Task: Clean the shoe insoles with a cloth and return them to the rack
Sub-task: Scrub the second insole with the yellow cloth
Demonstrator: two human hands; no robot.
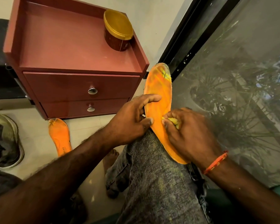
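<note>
At the far left a shoe sat on the floor, and beside it we saw the second insole lying flat below the red drawer cabinet, which carried a yellow-lidded jar. Our left hand pinched the edge of the orange insole propped on our knee. Our right hand, fingers curled around a small yellow cloth, pressed it onto that insole beside the window screen.

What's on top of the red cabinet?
Only a jar with a yellow lid stands on the red cabinet, near its back right corner. Its contents are hidden by the lid.
</note>
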